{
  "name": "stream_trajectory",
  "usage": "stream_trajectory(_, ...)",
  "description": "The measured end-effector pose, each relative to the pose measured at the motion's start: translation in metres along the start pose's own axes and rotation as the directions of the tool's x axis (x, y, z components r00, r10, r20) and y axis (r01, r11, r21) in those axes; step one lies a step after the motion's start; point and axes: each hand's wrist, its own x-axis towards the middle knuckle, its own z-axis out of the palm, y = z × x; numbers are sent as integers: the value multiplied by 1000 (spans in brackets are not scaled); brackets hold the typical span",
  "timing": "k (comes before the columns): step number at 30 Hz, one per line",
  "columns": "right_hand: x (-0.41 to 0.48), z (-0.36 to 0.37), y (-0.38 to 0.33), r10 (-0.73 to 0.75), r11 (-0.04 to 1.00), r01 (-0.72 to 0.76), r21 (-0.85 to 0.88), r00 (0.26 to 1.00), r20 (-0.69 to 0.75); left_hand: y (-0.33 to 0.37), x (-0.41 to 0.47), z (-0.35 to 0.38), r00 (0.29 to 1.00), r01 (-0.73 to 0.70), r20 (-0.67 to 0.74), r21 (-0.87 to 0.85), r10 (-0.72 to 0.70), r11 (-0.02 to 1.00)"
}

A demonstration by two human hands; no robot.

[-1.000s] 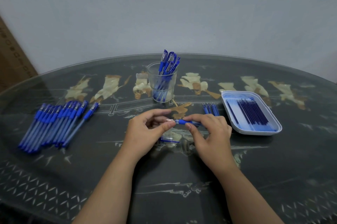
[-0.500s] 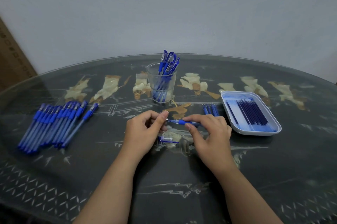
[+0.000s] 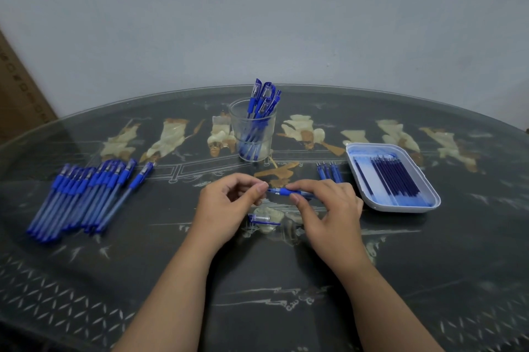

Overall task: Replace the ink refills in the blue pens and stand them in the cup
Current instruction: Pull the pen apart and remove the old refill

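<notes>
- One blue ballpoint pen with a clear barrel, held level just above the dark glass-topped table, in front of the clear plastic cup; same spot as a second ago.
- Right hand: thumb and forefinger pinching the pen by its rubber grip, other fingers loosely curled behind; grasp unchanged over that second.
- Left hand: fingers curled, thumb pad and forefinger closed on the pen's pointed end. A second ago, pinched squarely on the silvery tip; half a second ago, thumb lifted and sticking up; now rolled back down onto the tip.
- Reads as twisting of the nose piece, turn by turn. Screwing on or off: too small and blurred to tell, perhaps tightening over a fresh refill.
- Small blue-and-clear pen cap flat on the table just below the hands, not moved; likely due back on before the pen goes to the cup.
- Elsewhere no shift:
  - several blue pens standing caps-up in the cup
  - a long row of capped blue pens lying on the left
  - dark-blue ink refills side by side in the white rectangular tray on the right
  - a few loose refills just beside the tray
- For the task: this pen mid-cycle, not yet capped or stood in the cup; judging by the row on the left, far more pens waiting than done.
</notes>
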Motion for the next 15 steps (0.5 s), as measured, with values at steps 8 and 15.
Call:
stream_trajectory(8,0,0,0,-2,1000,2,-6,1000,3,-1,-1,2,997,36,-69,-3,-36,999)
stream_trajectory(15,0,0,0,-4,1000,4,-9,1000,-9,4,-2,-2,1000,15,15,-109,-14,994)
